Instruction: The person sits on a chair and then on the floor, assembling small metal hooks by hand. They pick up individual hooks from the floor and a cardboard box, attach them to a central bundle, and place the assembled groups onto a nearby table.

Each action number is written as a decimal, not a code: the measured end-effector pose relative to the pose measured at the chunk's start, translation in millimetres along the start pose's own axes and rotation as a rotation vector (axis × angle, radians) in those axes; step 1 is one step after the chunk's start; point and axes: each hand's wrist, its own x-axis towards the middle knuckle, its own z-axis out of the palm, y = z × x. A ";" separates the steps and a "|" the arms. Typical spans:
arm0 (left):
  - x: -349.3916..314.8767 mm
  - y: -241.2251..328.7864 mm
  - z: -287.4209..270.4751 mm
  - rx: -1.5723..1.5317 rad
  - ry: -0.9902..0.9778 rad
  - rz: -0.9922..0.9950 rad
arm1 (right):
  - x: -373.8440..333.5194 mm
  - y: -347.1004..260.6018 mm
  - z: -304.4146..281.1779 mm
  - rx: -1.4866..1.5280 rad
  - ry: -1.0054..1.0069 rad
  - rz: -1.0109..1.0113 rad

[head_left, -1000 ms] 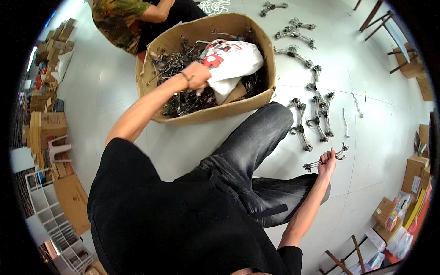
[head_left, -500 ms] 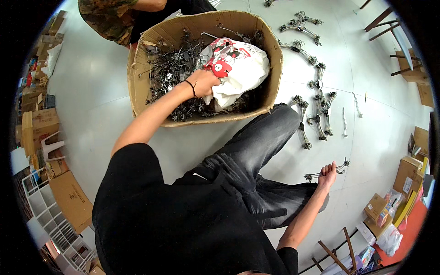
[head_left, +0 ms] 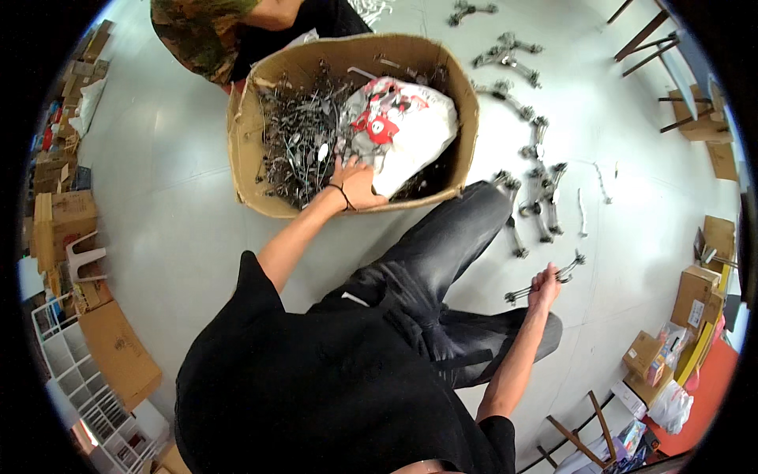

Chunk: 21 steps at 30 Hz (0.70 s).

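Note:
A large cardboard box (head_left: 246,170) stands in front of me, holding a tangled heap of dark metal wire pieces (head_left: 296,146). On the heap's right side lies a white plastic bag (head_left: 422,138) with red and black print. My left hand (head_left: 357,183) reaches over the box's near wall, its fingers stretched out and apart against the bag's lower left edge. Over my right knee, my right hand (head_left: 545,288) is closed round the middle of a bundle of thin metal rods (head_left: 519,295) with dark clustered ends, which sticks out on both sides of the fist.
Several similar bundles (head_left: 551,197) lie on the grey floor right of the box. A pale thin strip (head_left: 583,212) lies beside them. Another person (head_left: 272,31) sits behind the box. Cartons (head_left: 118,347) and a white rack line the left; cartons (head_left: 695,296) and wooden-legged furniture stand right.
My left hand has let go of the bag's left corner and come nearer, down to the box's near wall, its fingers now spread. My right hand still grips the bundle. The whole view has shifted slightly.

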 end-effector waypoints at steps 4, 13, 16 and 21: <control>-0.9 25.5 -2.3 -0.057 0.062 -0.166 | 9.5 2.6 -2.2 0.019 -0.005 0.074; 9.7 -7.0 -22.7 0.024 0.431 0.136 | -9.7 -9.9 -1.9 -0.043 -0.085 -0.026; 7.8 -17.2 -58.5 -0.087 0.521 0.171 | -20.4 -6.0 -2.2 0.042 -0.145 0.017; -24.9 5.8 -172.4 -0.222 0.491 0.136 | -41.6 -17.7 -8.5 0.000 -0.122 -0.042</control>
